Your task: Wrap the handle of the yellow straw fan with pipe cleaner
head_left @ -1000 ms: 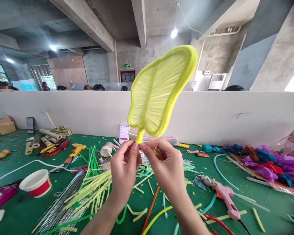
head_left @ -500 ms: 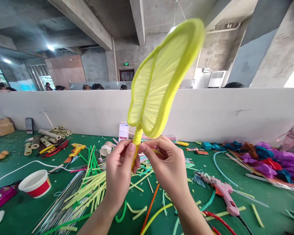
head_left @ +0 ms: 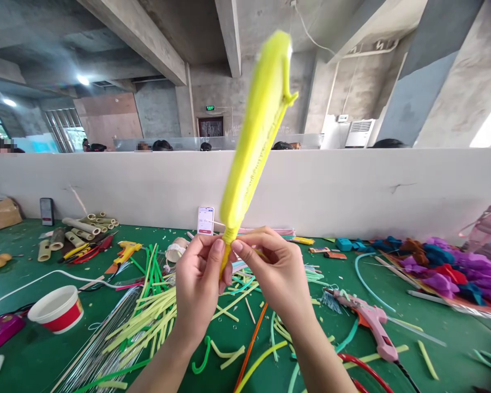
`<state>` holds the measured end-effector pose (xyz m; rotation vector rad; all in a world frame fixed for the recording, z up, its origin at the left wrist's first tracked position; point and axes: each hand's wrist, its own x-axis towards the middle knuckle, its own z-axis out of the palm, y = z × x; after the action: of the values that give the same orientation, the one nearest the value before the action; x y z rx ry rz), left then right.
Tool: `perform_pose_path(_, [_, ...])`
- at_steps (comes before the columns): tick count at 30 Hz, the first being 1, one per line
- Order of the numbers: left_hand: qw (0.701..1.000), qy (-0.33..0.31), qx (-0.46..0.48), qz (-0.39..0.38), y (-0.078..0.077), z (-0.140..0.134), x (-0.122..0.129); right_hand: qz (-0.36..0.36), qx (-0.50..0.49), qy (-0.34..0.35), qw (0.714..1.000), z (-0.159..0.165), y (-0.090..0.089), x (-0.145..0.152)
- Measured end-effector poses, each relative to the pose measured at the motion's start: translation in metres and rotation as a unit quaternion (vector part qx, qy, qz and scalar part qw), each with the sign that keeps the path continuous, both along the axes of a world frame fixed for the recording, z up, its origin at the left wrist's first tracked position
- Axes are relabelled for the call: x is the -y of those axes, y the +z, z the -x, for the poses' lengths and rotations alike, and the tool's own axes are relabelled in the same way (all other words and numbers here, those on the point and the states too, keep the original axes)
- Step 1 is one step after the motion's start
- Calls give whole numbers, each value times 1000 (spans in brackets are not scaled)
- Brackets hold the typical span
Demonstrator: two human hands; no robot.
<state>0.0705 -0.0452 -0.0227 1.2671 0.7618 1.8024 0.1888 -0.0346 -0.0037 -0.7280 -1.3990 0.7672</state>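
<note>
A yellow fuzzy leaf (head_left: 249,142), its wrapped stem pointing down, stands upright and tilts slightly right, seen nearly edge-on and a little blurred. My left hand (head_left: 200,278) is closed around the stem (head_left: 228,237), gripping it between thumb and fingers. Right beside it, my right hand (head_left: 274,267) pinches at the stem with thumb and forefinger. A bit of yellow strip (head_left: 262,253) shows among the right fingers; most of it is hidden. A small twisted yellow end (head_left: 291,99) sticks out from the leaf's right side near the top.
On the green table (head_left: 393,333) lie pale yellow fuzzy stems (head_left: 147,322), silver wires (head_left: 102,333), a pink glue gun (head_left: 374,322) and a yellow glue gun (head_left: 126,252). A paper cup (head_left: 57,308) stands left. Purple flowers (head_left: 470,267) lie right. A white partition (head_left: 106,183) rises behind.
The leaf has turned about its stem from its broad ribbed face to nearly edge-on, its tip swinging left. Both hands stay at the stem, almost unmoved.
</note>
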Motion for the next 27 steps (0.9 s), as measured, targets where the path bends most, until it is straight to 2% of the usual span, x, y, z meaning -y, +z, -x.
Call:
perform_pose_path(4, [992, -119, 36, -1, 1, 4, -2, 103, -62, 102, 987, -2, 3, 0])
perform_pose_path(8, [979, -194, 52, 20, 0, 6, -7, 94, -62, 159, 981, -6, 4, -2])
perform_pose_path(10, [983, -178, 22, 32, 0, 7, -10, 80, -60, 191, 976, -8, 3, -3])
perform_pose_path(12, [991, -117, -46, 36, 1, 8, -10, 72, -70, 202, 974, -10, 2, -6])
perform_pose_path(14, [991, -55, -117, 31, 4, 11, -9, 54, -76, 161, 983, -10, 1, -8])
perform_pose_path(15, [989, -47, -140, 27, 5, 12, -8, 44, -75, 122, 989, -10, 0, -9])
perform_pose_path(17, [984, -77, -157, 34, 7, 14, -6, 30, -54, 49, 997, -11, -1, -10])
perform_pose_path(19, [982, -111, -143, 44, 7, 16, -6, 29, -28, 24, 999, -11, -1, -10])
perform_pose_path(27, [989, -94, -104, 52, 4, 16, -9, 63, 11, 63, 996, -21, -2, -14])
